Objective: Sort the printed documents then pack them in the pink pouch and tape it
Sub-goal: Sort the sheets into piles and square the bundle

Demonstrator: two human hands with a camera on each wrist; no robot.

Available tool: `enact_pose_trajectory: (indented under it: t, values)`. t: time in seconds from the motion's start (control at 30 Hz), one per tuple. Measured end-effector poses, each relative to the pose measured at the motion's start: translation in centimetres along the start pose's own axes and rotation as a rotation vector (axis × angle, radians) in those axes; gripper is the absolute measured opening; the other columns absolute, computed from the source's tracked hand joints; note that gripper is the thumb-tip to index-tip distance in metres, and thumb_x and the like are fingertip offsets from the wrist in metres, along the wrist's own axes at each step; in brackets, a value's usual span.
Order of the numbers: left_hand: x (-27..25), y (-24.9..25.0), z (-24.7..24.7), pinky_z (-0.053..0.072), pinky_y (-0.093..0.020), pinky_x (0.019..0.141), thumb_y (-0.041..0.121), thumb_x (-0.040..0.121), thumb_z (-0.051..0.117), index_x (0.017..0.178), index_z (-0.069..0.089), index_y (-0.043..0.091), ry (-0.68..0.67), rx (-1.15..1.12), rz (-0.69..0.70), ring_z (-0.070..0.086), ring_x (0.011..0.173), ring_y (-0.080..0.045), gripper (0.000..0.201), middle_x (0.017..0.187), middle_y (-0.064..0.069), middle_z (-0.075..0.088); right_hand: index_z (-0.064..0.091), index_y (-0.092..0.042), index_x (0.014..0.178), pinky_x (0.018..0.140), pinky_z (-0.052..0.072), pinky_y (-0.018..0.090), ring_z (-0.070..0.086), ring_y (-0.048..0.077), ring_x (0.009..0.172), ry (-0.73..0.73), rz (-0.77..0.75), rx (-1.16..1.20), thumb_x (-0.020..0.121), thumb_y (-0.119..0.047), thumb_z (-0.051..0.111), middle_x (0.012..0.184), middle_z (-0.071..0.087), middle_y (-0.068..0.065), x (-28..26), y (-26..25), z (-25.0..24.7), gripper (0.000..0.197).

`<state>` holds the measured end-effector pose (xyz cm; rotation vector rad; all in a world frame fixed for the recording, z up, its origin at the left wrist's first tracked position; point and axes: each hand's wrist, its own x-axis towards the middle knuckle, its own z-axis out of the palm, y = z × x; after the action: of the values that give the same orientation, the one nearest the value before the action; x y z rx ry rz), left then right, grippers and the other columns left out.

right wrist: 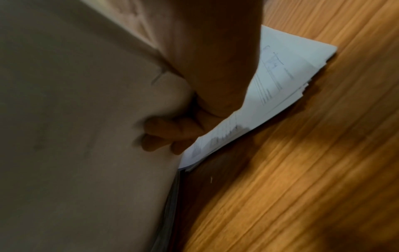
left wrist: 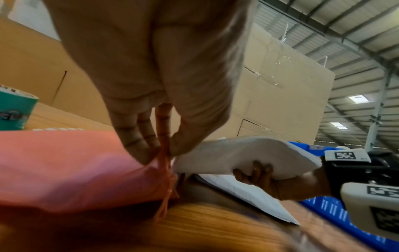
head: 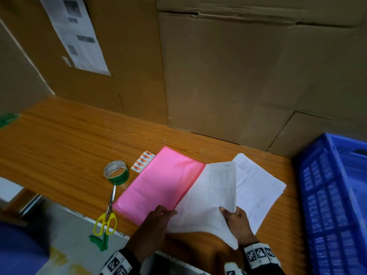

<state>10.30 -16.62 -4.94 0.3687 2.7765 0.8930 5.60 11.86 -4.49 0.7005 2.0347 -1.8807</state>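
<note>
The pink pouch [head: 158, 183] lies flat on the wooden table [head: 69, 139]. My left hand [head: 167, 212] pinches its near right edge, and the left wrist view shows the fingers [left wrist: 138, 146] lifting the thin pink film [left wrist: 75, 163]. My right hand [head: 228, 212] grips a bundle of printed documents [head: 210, 195], thumb on top and fingers underneath. The bundle's left edge is at the pouch's lifted edge. In the right wrist view, my curled fingers [right wrist: 168, 136] are pressed against the bundle's underside [right wrist: 75, 136]. A second stack of printed sheets [head: 258, 183] lies on the table beneath.
A green tape roll [head: 116, 172] and yellow-handled scissors [head: 107, 215] lie left of the pouch. A strip of orange labels [head: 143, 160] is at its far corner. A blue crate [head: 333, 205] stands at the right. Cardboard boxes [head: 238, 76] wall the back.
</note>
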Motion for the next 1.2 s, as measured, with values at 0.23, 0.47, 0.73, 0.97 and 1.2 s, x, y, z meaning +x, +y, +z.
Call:
enact_pose_trajectory:
  t: [0.23, 0.47, 0.73, 0.97, 1.2]
  values:
    - [-1.4, 1.2, -0.4, 0.057, -0.023, 0.073, -0.010, 0.063, 0.071, 0.111, 0.065, 0.021, 0.177, 0.130, 0.041, 0.050, 0.095, -0.007, 0.058, 0.117, 0.012, 0.049, 0.064, -0.008, 0.107, 0.064, 0.048, 0.024, 0.065, 0.019, 0.091, 0.048, -0.077, -0.042, 0.098, -0.019, 0.063, 0.095, 0.069, 0.003, 0.0, 1.3, 1.0, 0.015]
    - [-1.3, 1.5, 0.0, 0.055, -0.023, 0.072, -0.002, 0.068, 0.065, 0.109, 0.065, 0.018, 0.153, 0.157, -0.006, 0.044, 0.095, -0.007, 0.046, 0.118, 0.011, 0.049, 0.063, -0.008, 0.116, 0.065, 0.055, 0.028, 0.067, 0.021, 0.091, 0.042, -0.084, -0.006, 0.098, -0.021, 0.063, 0.103, 0.071, 0.006, -0.3, 1.1, 2.4, 0.022]
    - [-0.7, 0.8, 1.3, 0.046, -0.022, 0.092, 0.008, 0.078, 0.044, 0.126, 0.061, 0.020, 0.107, 0.051, -0.062, 0.040, 0.104, -0.005, 0.052, 0.128, 0.014, 0.041, 0.065, -0.007, 0.120, 0.061, 0.058, 0.026, 0.075, 0.019, 0.082, -0.198, 0.070, 0.145, 0.096, -0.014, 0.067, 0.104, 0.076, 0.009, -1.2, 1.6, 4.8, 0.025]
    - [0.9, 0.7, 0.9, 0.033, -0.023, 0.109, 0.008, 0.089, 0.040, 0.144, 0.045, 0.022, 0.016, 0.041, -0.104, 0.042, 0.122, -0.013, 0.057, 0.141, 0.004, 0.040, 0.066, 0.000, 0.118, 0.043, 0.046, 0.018, 0.071, 0.015, 0.063, -0.325, 0.112, 0.204, 0.097, -0.004, 0.061, 0.099, 0.075, 0.017, -0.9, 1.9, 3.2, 0.022]
    - [0.5, -0.4, 0.3, 0.025, -0.012, 0.108, 0.011, 0.082, 0.039, 0.141, 0.051, 0.021, 0.046, -0.006, 0.010, 0.036, 0.122, -0.003, 0.060, 0.137, 0.007, 0.044, 0.063, -0.003, 0.123, 0.062, 0.061, 0.031, 0.076, 0.024, 0.082, -0.286, 0.121, 0.239, 0.094, -0.001, 0.063, 0.109, 0.075, 0.016, -0.4, 3.6, 5.2, 0.029]
